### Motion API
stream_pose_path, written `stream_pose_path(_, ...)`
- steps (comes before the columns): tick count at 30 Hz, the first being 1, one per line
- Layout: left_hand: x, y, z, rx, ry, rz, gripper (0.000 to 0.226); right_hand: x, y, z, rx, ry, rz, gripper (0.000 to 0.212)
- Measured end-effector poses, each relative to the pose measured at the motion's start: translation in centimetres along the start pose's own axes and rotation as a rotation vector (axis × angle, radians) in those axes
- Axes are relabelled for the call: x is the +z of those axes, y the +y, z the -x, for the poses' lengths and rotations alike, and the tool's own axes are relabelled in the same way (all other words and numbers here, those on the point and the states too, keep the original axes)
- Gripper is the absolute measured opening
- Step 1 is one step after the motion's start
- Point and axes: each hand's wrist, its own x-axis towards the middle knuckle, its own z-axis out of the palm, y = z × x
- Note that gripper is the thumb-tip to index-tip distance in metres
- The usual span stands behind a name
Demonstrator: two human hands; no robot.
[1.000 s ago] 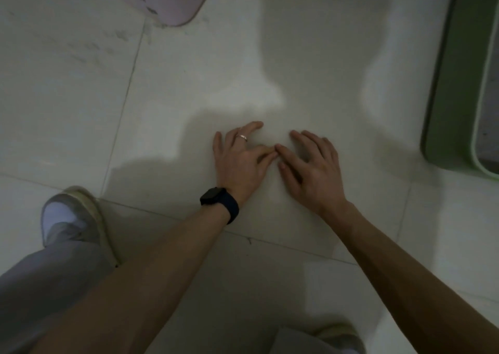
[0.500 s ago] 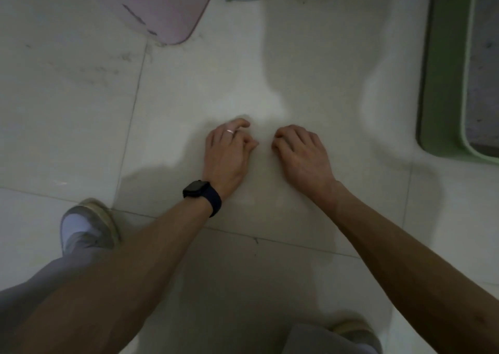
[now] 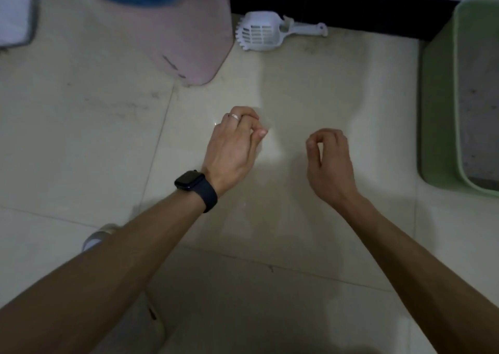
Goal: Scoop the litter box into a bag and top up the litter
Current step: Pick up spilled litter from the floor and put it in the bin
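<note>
The floor (image 3: 81,137) is showing as pale glossy tile with grey grout lines and scuff marks, under dim light. A dark skirting band (image 3: 351,5) is running along the top of the frame. A pink bin (image 3: 194,43) is standing at upper left. The white litter scoop (image 3: 260,33) is lying flat at upper centre, just right of the bin, well above both hands. The green litter box (image 3: 437,110) is sitting at the right edge, holding grey litter (image 3: 478,110), near the right hand (image 3: 330,164). The left hand (image 3: 232,148), wearing a dark watch (image 3: 195,189), is hovering at centre. Both hands are clenching, thumb meeting fingertips; anything pinched is not discernible.
</note>
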Motion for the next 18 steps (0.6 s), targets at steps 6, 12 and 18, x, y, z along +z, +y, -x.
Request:
stream_pose_path(6,-11.6,2.1,-9.9,0.24,0.295,-0.011,0.028,-4.3,-13.9,-11.1,-0.179,0.027,-0.174,0.012)
stream_pose_path(12,-21.3,-1.0,-17.6,0.171,0.456,-0.347,0.037,-4.4,-24.7,-20.8,-0.437,0.005,0.123,0.01)
stream_pose_path(18,-22.9,-5.6,-19.2,-0.208,0.004,-0.563,0.024,-1.4,-26.2,-23.4,-0.265,-0.178,0.406,0.034)
